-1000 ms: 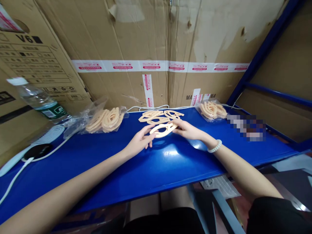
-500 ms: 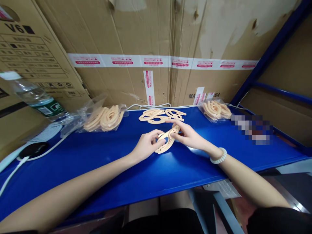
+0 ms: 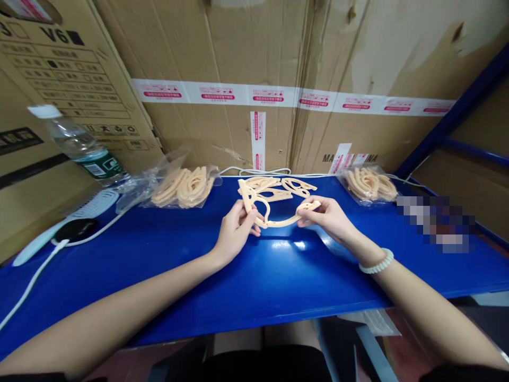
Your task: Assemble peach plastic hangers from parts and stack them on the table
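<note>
A peach-coloured curved plastic piece (image 3: pixel 278 218) is held above the blue table (image 3: pixel 254 276) between both hands. My left hand (image 3: pixel 234 233) pinches its left end, fingers closed round it. My right hand (image 3: pixel 328 217) pinches the right end. The piece is stretched out between them like an open arc. Just behind it lies a small pile of the same loose pieces (image 3: pixel 274 187).
A clear bag of the pieces (image 3: pixel 186 185) lies at the back left, another bag (image 3: pixel 368 184) at the back right. A water bottle (image 3: pixel 79 146), a white fan-like device (image 3: pixel 63 223) and a cable lie at the left. Cardboard boxes (image 3: pixel 254 79) wall the back.
The piece was lifted from beside the pile, drawn toward me, and is now spread wide between both hands. The view has shifted slightly to the left.
</note>
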The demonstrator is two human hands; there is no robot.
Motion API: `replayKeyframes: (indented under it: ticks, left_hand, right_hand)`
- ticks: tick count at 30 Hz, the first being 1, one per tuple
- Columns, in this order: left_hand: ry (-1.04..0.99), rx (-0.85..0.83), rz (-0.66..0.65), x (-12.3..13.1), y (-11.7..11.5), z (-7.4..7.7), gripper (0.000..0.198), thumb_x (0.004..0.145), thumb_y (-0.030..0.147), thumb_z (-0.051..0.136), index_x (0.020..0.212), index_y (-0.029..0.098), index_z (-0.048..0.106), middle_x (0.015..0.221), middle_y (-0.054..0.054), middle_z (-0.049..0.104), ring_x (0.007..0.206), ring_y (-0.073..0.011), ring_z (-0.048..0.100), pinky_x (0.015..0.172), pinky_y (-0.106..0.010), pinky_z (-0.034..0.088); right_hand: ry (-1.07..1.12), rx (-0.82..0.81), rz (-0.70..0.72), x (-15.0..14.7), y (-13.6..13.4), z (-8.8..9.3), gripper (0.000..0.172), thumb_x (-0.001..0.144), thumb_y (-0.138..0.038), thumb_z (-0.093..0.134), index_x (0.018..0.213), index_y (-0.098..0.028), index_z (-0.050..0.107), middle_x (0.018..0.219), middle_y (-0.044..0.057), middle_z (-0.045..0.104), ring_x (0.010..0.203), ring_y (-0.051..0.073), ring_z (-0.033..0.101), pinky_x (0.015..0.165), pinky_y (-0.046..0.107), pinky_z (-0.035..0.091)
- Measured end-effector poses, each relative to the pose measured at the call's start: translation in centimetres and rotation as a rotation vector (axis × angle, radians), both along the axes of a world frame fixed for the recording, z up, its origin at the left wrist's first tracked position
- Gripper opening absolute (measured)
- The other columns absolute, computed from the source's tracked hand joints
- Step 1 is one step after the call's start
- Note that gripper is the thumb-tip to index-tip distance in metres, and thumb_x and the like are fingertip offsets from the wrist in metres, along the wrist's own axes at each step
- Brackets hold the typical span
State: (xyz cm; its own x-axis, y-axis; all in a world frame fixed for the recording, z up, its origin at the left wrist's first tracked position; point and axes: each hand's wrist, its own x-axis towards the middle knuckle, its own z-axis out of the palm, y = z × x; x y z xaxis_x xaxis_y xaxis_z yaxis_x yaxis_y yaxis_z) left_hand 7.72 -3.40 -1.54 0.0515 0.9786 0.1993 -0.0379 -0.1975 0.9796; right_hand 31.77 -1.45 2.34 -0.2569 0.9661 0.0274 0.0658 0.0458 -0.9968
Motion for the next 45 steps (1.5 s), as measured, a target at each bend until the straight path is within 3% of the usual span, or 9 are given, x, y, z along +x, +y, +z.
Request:
replayKeyframes:
  ticks: [4, 9, 13, 16, 21, 27, 33, 40, 45]
  left_hand:
    - [-0.010, 0.042, 0.088, -0.9, 1.1, 0.0, 0.034, 0.089, 0.051, 0.062, 0.094, 0.019, 0.051, 0.077, -0.001, 0.070, 0.054, -0.0118, 0.063, 0.051, -0.023, 0.053]
    - [0.115, 0.108, 0.114, -1.4, 1.3, 0.4, 0.031, 0.093, 0.048, 0.057, 0.080, 0.019, 0.056, 0.064, 0.002, 0.060, 0.056, -0.0115, 0.057, 0.054, -0.022, 0.046]
    - [0.116, 0.072, -0.191, -0.9, 0.4, 1.0, 0.035, 0.087, 0.051, 0.064, 0.080, 0.017, 0.062, 0.092, -0.006, 0.071, 0.087, -0.0198, 0.067, 0.078, -0.029, 0.053]
    - [0.021, -0.116, -0.511, -0.3, -0.1, 1.1, 0.044, 0.089, 0.060, 0.058, 0.091, 0.016, 0.064, 0.099, -0.011, 0.074, 0.094, -0.0246, 0.070, 0.084, -0.036, 0.055]
    - [0.005, -0.276, -0.601, -0.1, 0.0, 0.7, 0.041, 0.084, 0.054, 0.071, 0.097, 0.018, 0.057, 0.084, -0.006, 0.072, 0.065, -0.0175, 0.068, 0.064, -0.030, 0.054]
    - [0.354, -0.068, -0.623, -0.2, -0.3, 0.6, 0.027, 0.095, 0.040, 0.058, 0.099, 0.015, 0.066, 0.081, -0.001, 0.065, 0.068, -0.0123, 0.057, 0.062, -0.023, 0.041]
    - [0.556, 0.198, -0.580, -0.1, -0.8, 1.2, 0.028, 0.103, 0.029, 0.043, 0.092, 0.015, 0.065, 0.070, 0.002, 0.060, 0.064, -0.0108, 0.053, 0.065, -0.023, 0.037]
    - [0.616, 0.354, -0.562, 0.2, -0.7, 0.9, 0.027, 0.102, 0.025, 0.040, 0.083, 0.017, 0.058, 0.066, 0.002, 0.056, 0.059, -0.0117, 0.050, 0.063, -0.024, 0.036]
    - [0.566, 0.293, -0.604, -0.1, -0.3, 0.9, 0.034, 0.103, 0.031, 0.039, 0.078, 0.018, 0.059, 0.064, 0.000, 0.060, 0.060, -0.0126, 0.055, 0.063, -0.024, 0.040]
  right_hand:
    - [-0.068, 0.064, -0.052, 0.3, 0.4, -0.2, 0.032, 0.069, -0.040, 0.087, 0.077, -0.016, 0.068, 0.075, 0.003, 0.069, 0.065, 0.013, 0.063, 0.061, 0.027, 0.055]
    - [0.143, 0.058, -0.070, 0.1, 0.8, -0.8, 0.033, 0.071, -0.036, 0.087, 0.081, -0.019, 0.060, 0.072, -0.004, 0.060, 0.057, 0.009, 0.052, 0.049, 0.022, 0.043]
    - [0.149, -0.051, 0.070, -0.6, 0.3, -1.2, 0.043, 0.069, -0.034, 0.089, 0.102, -0.021, 0.065, 0.077, -0.002, 0.065, 0.063, 0.013, 0.064, 0.053, 0.024, 0.052]
    - [0.095, 0.019, 0.117, -1.0, -0.2, -1.3, 0.032, 0.073, -0.038, 0.087, 0.092, -0.018, 0.070, 0.078, 0.002, 0.069, 0.069, 0.016, 0.069, 0.063, 0.029, 0.059]
    - [0.006, 0.185, 0.200, -1.3, -0.9, -0.8, 0.022, 0.076, -0.036, 0.085, 0.082, -0.017, 0.074, 0.083, 0.006, 0.072, 0.070, 0.017, 0.070, 0.065, 0.031, 0.060]
    - [-0.174, 0.541, 0.350, -1.4, -1.3, -0.5, 0.013, 0.092, -0.029, 0.070, 0.089, -0.018, 0.077, 0.088, 0.008, 0.075, 0.081, 0.019, 0.070, 0.072, 0.033, 0.058]
    - [-0.377, 0.948, 0.414, -0.9, -1.7, -0.6, 0.022, 0.102, -0.021, 0.051, 0.099, -0.018, 0.073, 0.093, 0.009, 0.073, 0.087, 0.019, 0.066, 0.076, 0.034, 0.054]
    - [-0.565, 1.164, 0.445, -0.6, -2.1, -0.6, 0.030, 0.107, -0.022, 0.040, 0.099, -0.017, 0.068, 0.094, 0.010, 0.072, 0.089, 0.019, 0.065, 0.073, 0.034, 0.053]
    - [-0.568, 1.317, 0.409, -0.7, -2.6, 0.9, 0.018, 0.102, -0.014, 0.050, 0.100, -0.018, 0.067, 0.090, 0.007, 0.072, 0.084, 0.018, 0.064, 0.069, 0.032, 0.053]
